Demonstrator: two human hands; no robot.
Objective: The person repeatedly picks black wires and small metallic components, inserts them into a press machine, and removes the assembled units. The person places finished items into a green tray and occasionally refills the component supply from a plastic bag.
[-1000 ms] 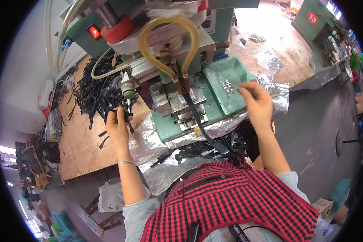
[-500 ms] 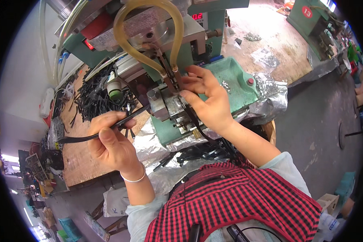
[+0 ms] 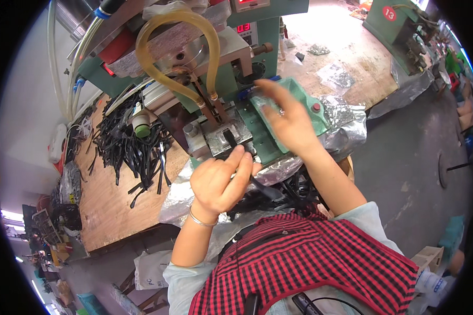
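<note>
My left hand is closed on a black eyeglass temple, a long slim piece with a curved end. The temple's far end lies in the metal fixture of a green bench machine, below two upright brown electrodes joined by a looped yellowish hose. Over the green tray, to the right of the fixture, is my right hand. Its fingers are apart and blurred by motion; nothing shows in them.
Many black temples are heaped on the wooden bench at left, beside a green-capped bottle. More dark pieces lie near my apron. Silvery foil wraps the bench edge. Another green machine stands at far right.
My left hand has moved right to the fixture, bringing its temple into it. My right hand has left the electrodes and moved right over the tray. The view has shifted slightly.
</note>
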